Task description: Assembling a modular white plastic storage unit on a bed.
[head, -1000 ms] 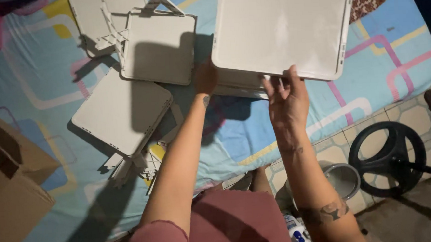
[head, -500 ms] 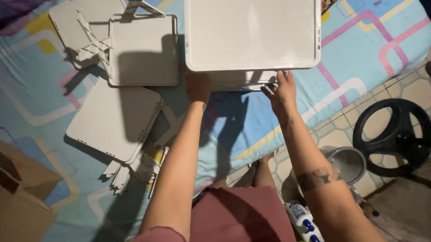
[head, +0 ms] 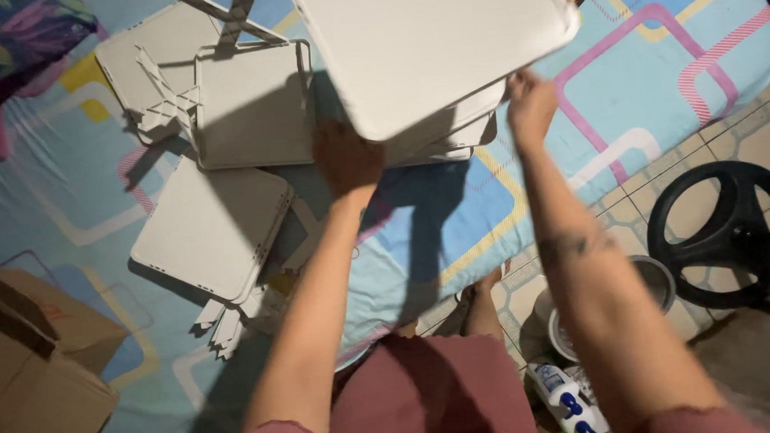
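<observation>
A large white plastic panel [head: 433, 43] with rounded corners is raised above a bed, tilted. My left hand [head: 347, 160] grips its near left edge from below. My right hand [head: 530, 105] holds its near right edge. More white panels [head: 460, 133] lie stacked right under it. Both forearms reach out over the mattress edge.
Other white panels [head: 214, 230] [head: 254, 105] and thin white frame pieces [head: 164, 101] lie on the blue patterned bedsheet [head: 658, 62]. A cardboard box [head: 24, 367] stands at lower left. On the tiled floor are a black steering wheel [head: 727, 234], a metal bowl [head: 652, 281] and a white bottle [head: 566, 400].
The big panel has moved left and tilted, its right side swinging up. My left hand shifted left along the edge; my right hand rose with the panel.
</observation>
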